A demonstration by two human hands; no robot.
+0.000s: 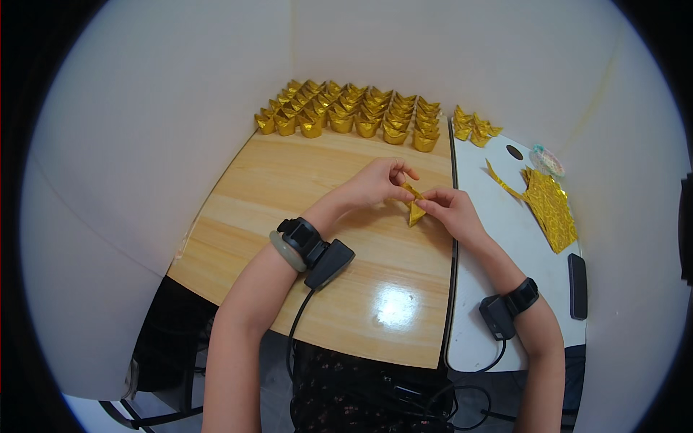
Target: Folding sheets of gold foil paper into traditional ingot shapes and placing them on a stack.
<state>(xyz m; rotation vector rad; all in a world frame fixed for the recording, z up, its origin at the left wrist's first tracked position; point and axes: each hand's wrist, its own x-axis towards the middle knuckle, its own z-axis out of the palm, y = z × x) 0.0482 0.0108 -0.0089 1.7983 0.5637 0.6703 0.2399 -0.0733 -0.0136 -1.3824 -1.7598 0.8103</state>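
A partly folded piece of gold paper is held between my two hands, above the right part of the wooden table. My left hand pinches its upper left side with thumb and fingers. From the right, my right hand grips the same piece between thumb and forefinger. The paper's lower end comes to a point; the fingers cover part of its upper folds. Beyond my hands, several finished gold paper ingots stand in close rows along the wooden table's far edge.
Right of the wooden table, a white table holds a fanned stack of gold paper sheets, folded gold pieces, a gold strip, a round patterned item and a dark phone-like slab. Cables hang from both wrist devices. White walls enclose the tables.
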